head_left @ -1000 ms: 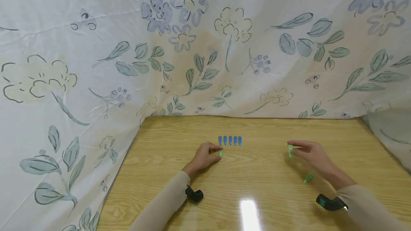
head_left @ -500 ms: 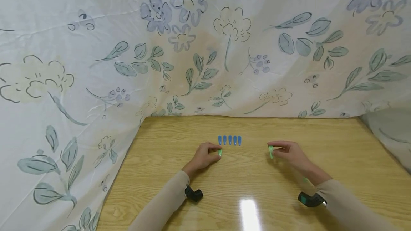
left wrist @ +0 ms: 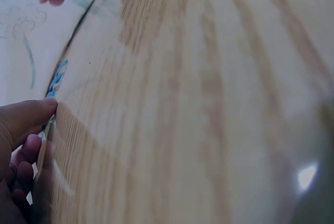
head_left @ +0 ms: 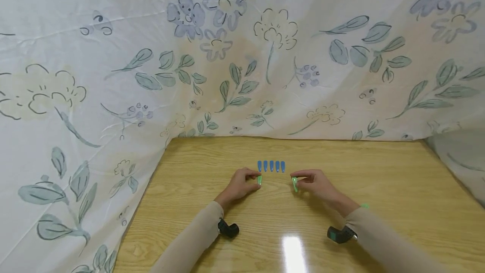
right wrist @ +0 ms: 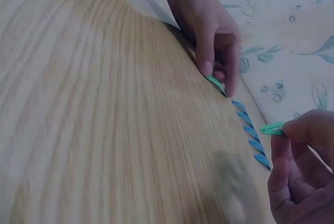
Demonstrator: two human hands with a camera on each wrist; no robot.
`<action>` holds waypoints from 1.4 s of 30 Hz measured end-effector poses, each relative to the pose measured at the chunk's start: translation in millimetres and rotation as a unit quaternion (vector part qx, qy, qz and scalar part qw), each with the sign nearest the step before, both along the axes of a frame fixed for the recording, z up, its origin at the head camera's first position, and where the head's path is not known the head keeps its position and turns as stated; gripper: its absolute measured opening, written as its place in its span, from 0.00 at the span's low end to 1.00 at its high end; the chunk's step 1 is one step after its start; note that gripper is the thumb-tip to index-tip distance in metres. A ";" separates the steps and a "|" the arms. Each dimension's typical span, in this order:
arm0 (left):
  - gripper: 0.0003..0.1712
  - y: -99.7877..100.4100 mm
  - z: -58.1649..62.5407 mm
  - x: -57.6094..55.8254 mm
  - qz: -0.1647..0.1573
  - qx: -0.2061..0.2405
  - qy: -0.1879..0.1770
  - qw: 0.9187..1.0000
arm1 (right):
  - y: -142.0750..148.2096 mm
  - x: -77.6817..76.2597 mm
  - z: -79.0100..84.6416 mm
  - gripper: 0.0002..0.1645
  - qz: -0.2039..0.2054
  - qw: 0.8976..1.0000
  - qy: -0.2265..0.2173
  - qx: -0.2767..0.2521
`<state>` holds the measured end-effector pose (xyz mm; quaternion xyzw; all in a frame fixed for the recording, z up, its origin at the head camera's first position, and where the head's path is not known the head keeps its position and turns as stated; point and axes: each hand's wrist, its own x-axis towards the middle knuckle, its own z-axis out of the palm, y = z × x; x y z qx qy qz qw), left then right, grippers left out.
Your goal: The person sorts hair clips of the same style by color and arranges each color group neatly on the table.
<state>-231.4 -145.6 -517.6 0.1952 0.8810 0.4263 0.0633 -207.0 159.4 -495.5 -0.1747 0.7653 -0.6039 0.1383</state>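
Note:
On the wooden table, my left hand [head_left: 239,185] holds a green snap hair clip [head_left: 259,180] between thumb and fingertip, just below the left end of a row of blue hair clips [head_left: 271,166]. My right hand [head_left: 317,186] pinches another green snap hair clip [head_left: 294,184] by one end, raised over the tabletop right of the first. In the right wrist view this raised clip [right wrist: 272,128] shows its pointed loop shape beside the blue row, and the left hand's clip [right wrist: 216,85] lies on the wood. The left wrist view mostly hides the left hand's clip behind the fingers.
A further green hair clip [head_left: 364,206] lies on the table [head_left: 212,155], mostly hidden behind the right forearm. Floral cloth [head_left: 235,96] hangs along the table's back and left side. Black wrist cameras [head_left: 228,228] sit on both wrists.
My right hand has moved left with its green hair clip, nearing the left hand. The left hand has stayed in place. The right forearm now covers most of the loose green clip.

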 end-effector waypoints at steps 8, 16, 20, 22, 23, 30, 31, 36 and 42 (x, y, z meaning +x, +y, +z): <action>0.21 0.3 -1.5 0.4 0.007 -0.006 0.001 1.000 | -27.2 -6.1 -8.1 0.23 0.007 1.000 -0.009 -0.008; 0.21 -0.7 -0.8 -0.1 0.003 -0.006 0.006 1.000 | -56.4 -10.5 -8.8 0.22 -0.004 1.000 -0.012 -0.009; 0.21 -0.8 -1.2 -0.9 -0.001 -0.001 0.005 1.000 | -69.3 -12.5 -8.4 0.22 -0.013 1.000 0.000 0.001; 0.21 -0.7 -1.5 -1.4 -0.003 -0.001 0.006 1.000 | -74.7 -13.8 -8.3 0.21 -0.020 1.000 0.007 0.006; 0.21 -0.8 -1.6 -1.7 -0.004 0.000 0.005 1.000 | -77.3 -14.8 -8.5 0.21 -0.023 1.000 0.008 0.007; 0.22 -0.3 -2.4 -4.0 0.003 -0.009 0.007 1.000 | -93.6 -22.2 -13.9 0.20 -0.032 0.999 0.022 0.001; 0.22 0.0 -2.2 -4.3 0.004 -0.011 0.005 1.000 | -95.2 -23.1 -15.3 0.20 -0.034 0.999 0.025 0.003; 0.22 1.1 -2.1 -5.1 0.007 -0.019 0.002 1.000 | -100.8 -24.8 -21.7 0.18 -0.060 0.997 0.042 0.030; 0.22 1.1 -2.7 -5.3 0.004 -0.014 0.003 1.000 | -104.2 -23.0 -22.8 0.18 -0.081 0.992 0.061 0.078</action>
